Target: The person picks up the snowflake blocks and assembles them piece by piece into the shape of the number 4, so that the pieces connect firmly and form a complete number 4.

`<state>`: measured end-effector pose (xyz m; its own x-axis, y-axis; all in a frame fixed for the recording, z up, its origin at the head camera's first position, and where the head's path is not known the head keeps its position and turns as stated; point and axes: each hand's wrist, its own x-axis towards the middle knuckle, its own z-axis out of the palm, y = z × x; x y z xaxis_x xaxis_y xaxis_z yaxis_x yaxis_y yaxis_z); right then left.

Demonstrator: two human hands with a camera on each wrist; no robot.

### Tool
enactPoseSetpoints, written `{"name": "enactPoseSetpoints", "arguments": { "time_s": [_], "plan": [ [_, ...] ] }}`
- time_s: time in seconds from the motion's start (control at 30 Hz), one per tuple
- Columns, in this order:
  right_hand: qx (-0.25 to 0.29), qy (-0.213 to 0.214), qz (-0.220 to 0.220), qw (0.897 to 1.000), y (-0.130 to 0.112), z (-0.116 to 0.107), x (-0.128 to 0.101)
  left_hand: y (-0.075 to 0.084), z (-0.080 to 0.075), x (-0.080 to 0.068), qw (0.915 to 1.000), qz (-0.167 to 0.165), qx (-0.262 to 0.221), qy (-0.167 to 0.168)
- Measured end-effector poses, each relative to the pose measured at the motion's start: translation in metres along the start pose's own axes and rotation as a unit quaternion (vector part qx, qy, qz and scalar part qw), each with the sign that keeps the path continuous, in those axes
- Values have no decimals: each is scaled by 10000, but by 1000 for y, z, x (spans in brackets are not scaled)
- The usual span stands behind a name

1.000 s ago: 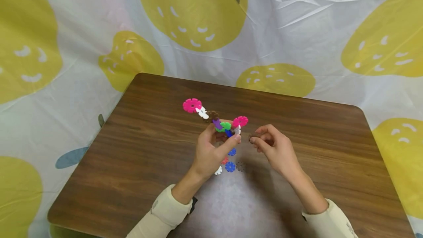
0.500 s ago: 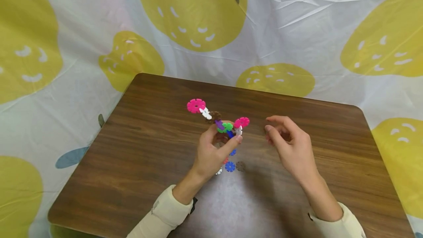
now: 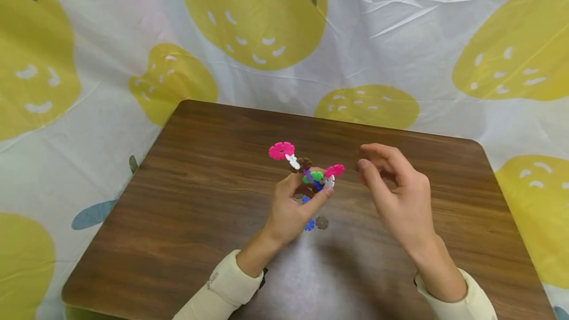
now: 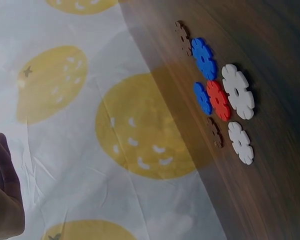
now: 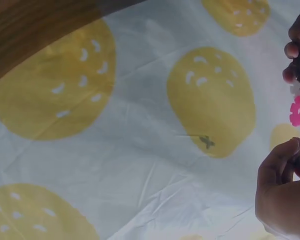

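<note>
A dark brown wooden table (image 3: 186, 201) with rounded corners carries everything here, and behind it hangs a white cloth printed with large yellow fruit shapes (image 3: 253, 14). Over the middle of the table the left hand (image 3: 291, 211) holds up a small built cluster of interlocking plastic flower-shaped discs (image 3: 311, 174). Its fingers are curled round the cluster's lower part, thumb on one side and forefinger on the other. The cluster already joins several pieces: a bright pink disc (image 3: 281, 150) stands out at the end farthest from the person, then white, brown, purple, green and blue ones, with a second pink disc (image 3: 334, 170) on the side facing the right hand. The right hand (image 3: 397, 196) hovers near that side of the cluster, apart from it. Its fingers are bent with thumb and forefinger drawn close together. Whether they pinch a small dark piece I cannot tell.

On the table below the cluster lies a group of loose flat discs (image 4: 217, 100): two white, two blue, one red and two brown, some overlapping. Judging by this, the build is partly made, with those seven loose pieces unjoined.
</note>
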<state>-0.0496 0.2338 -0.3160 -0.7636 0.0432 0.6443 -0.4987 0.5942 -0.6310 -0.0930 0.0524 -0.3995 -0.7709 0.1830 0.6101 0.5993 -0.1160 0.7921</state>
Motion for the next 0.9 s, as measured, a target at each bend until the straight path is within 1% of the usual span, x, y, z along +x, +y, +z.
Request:
{"name": "enactPoseSetpoints", "arguments": {
  "time_s": [0.23,0.33,0.47,0.6,0.73,0.8,0.9],
  "plan": [
    [-210,49,-253,9994,-4,4,5,1,4,-1,10000,53,-16,-73],
    [-273,45,-261,9993,-3,5,6,1,6,-1,9999,115,-20,-68],
    [-339,15,-264,9991,-2,6,5,0,6,0,9996,230,23,-140],
    [-522,-26,-366,9980,-1,8,4,0,7,0,9995,244,65,-204],
    [-780,-46,-542,9955,-1,10,2,-1,8,1,9992,364,89,-163],
    [-843,-59,-597,9946,-1,10,2,-2,8,1,9988,449,110,-136],
    [-884,-83,-628,9941,-2,11,2,-4,9,1,9987,487,131,-96]
  ]
}}
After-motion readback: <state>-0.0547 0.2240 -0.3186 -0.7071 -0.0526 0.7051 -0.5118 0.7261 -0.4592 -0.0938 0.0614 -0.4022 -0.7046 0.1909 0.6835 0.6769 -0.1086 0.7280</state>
